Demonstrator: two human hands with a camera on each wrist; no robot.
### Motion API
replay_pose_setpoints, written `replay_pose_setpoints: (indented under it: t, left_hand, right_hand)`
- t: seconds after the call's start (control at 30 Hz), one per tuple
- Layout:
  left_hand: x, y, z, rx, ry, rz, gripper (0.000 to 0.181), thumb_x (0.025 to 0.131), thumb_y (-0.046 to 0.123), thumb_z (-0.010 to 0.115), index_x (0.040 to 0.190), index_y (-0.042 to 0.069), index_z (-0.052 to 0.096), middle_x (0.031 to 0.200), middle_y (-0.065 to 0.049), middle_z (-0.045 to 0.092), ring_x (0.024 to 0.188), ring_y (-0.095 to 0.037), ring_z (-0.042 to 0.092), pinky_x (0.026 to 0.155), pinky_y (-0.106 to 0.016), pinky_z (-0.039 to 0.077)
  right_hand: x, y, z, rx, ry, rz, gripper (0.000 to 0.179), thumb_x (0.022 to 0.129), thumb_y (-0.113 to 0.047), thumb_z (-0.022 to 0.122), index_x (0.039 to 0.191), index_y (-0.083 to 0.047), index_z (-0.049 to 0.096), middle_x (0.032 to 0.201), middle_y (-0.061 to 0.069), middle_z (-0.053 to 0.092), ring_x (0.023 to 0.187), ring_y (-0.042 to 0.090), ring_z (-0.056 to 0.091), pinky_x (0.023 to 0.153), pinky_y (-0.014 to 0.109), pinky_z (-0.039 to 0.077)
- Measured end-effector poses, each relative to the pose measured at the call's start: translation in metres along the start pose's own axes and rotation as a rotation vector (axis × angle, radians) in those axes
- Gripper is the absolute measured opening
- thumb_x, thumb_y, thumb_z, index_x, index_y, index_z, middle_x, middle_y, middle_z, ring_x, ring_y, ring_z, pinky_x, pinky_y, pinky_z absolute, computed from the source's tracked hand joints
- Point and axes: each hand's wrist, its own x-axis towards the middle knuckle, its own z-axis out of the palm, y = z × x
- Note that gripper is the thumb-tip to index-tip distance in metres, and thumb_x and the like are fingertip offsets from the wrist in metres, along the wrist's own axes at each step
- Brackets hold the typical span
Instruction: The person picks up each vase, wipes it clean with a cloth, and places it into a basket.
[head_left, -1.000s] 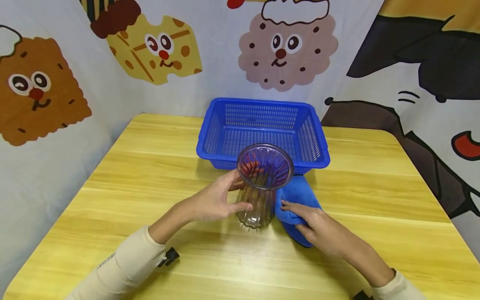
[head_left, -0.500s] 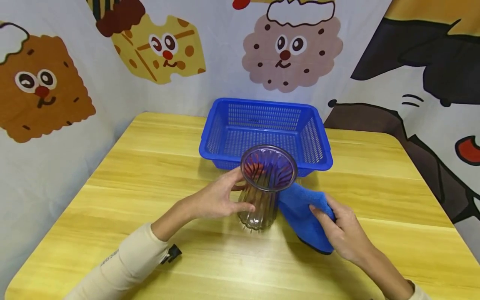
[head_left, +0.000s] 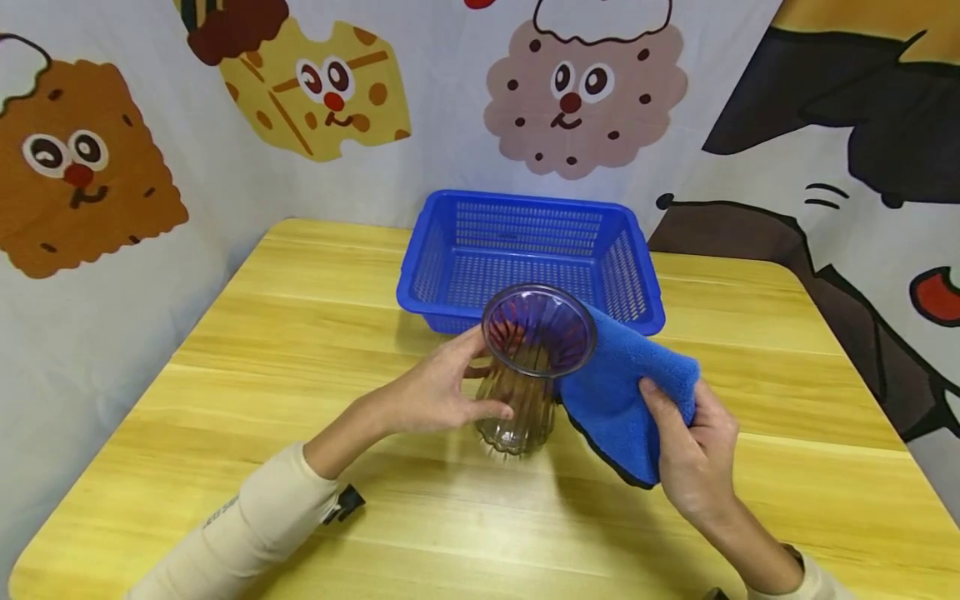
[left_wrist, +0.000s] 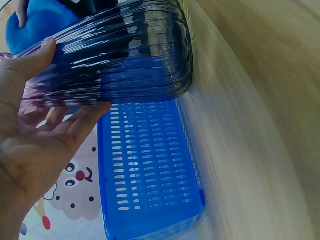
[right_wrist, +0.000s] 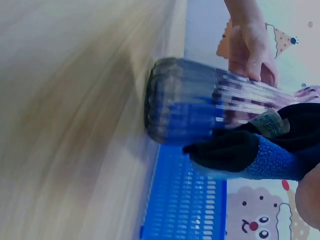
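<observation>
A ribbed, see-through glass vase (head_left: 517,412) with a flared purple rim stands upright on the table. My left hand (head_left: 431,392) grips its side, thumb in front and fingers behind. In the left wrist view, the vase (left_wrist: 125,60) spans the space between thumb and fingers. A blue towelling cloth (head_left: 622,375) with a dark edge hangs from my right hand (head_left: 697,450), pinched between thumb and fingers. Its far end overlaps the vase's right side. The right wrist view shows the cloth's black back and a pale label (right_wrist: 270,122), close beside the glass.
Behind the vase, a blue perforated plastic basket (head_left: 416,304) stands near the back of the wooden table (head_left: 300,333). A white curtain (head_left: 435,92) printed with cartoon food surrounds the table's far side.
The right hand first touches the bunched cloth beside the vase, then grasps it and lifts it up and to the right, spreading it out. The left hand keeps holding the vase in place.
</observation>
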Motion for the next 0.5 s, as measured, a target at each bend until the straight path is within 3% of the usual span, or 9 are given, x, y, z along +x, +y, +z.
replay_pose_setpoints:
  t: [0.13, 0.37, 0.5]
  left_hand:
    - [-0.001, 0.000, 0.001, 0.024, 0.015, -0.011, 0.094, 0.078, 0.005, 0.088, 0.156, 0.011, 0.035, 0.155, -0.006, 0.040, 0.137, -0.022, 0.045, 0.103, -0.033, 0.051]
    - [0.000, -0.002, 0.004, 0.084, 0.039, 0.035, 0.096, 0.078, 0.009, 0.089, 0.156, 0.008, 0.033, 0.152, -0.007, 0.046, 0.136, -0.019, 0.046, 0.109, -0.037, 0.046]
    - [0.001, -0.005, 0.006, 0.043, 0.042, 0.063, 0.097, 0.077, 0.005, 0.089, 0.155, 0.006, 0.032, 0.147, -0.009, 0.052, 0.132, -0.021, 0.052, 0.109, -0.033, 0.046]
  right_hand:
    - [-0.002, 0.001, 0.007, 0.029, -0.043, 0.014, 0.034, 0.092, 0.019, 0.053, 0.115, 0.003, 0.072, 0.102, 0.005, 0.075, 0.087, 0.011, 0.072, 0.074, 0.017, 0.059]
    - [-0.011, -0.007, 0.017, -0.057, -0.042, 0.187, 0.031, 0.094, 0.012, 0.057, 0.114, -0.004, 0.074, 0.100, 0.004, 0.075, 0.084, 0.012, 0.072, 0.070, 0.019, 0.060]
    - [-0.013, -0.006, 0.018, -0.064, -0.064, 0.178, 0.033, 0.093, 0.014, 0.057, 0.117, -0.002, 0.074, 0.103, 0.004, 0.075, 0.088, 0.013, 0.072, 0.073, 0.020, 0.060]
